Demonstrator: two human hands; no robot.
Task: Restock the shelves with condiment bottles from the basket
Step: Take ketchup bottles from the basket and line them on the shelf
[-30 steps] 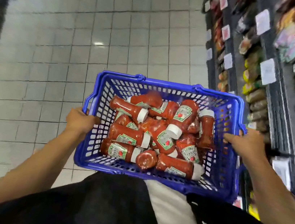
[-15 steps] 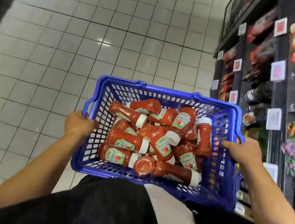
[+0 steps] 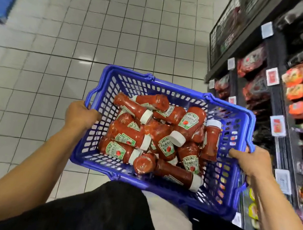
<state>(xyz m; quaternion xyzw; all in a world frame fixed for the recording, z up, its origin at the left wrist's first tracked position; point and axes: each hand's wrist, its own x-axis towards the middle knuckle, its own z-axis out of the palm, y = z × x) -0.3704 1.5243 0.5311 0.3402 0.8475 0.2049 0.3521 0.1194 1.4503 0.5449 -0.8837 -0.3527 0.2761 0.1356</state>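
Both hands are taken up with carrying: the left hand (image 3: 80, 113) grips the blue basket (image 3: 229, 201) by its left rim, fingers curled over the edge beside the folded handle, and the right hand (image 3: 250, 164) grips the right rim the same way. Between them, inside the basket, lies a loose heap of ketchup bottles (image 3: 165, 136), red with white caps, none upright that I can make out. They point every which way. One near the left wall, the bottle with the label up (image 3: 117, 150), lies with its long axis roughly across the basket, cap toward the middle; another by the right wall (image 3: 211, 140) runs front to back, cap away from the person.

What matters for the coming move, as I judge it, is that the shelves (image 3: 269, 104) stand to the person's right, just beside the basket's right edge, so the right hand is the nearer one to them. It cannot reach for a bottle while it holds the rim, though. Either the basket gets set down on the tiled floor (image 3: 56, 62), or the left hand has to bear the load alone. Which shelf takes ketchup I cannot tell; the goods there are blurred.
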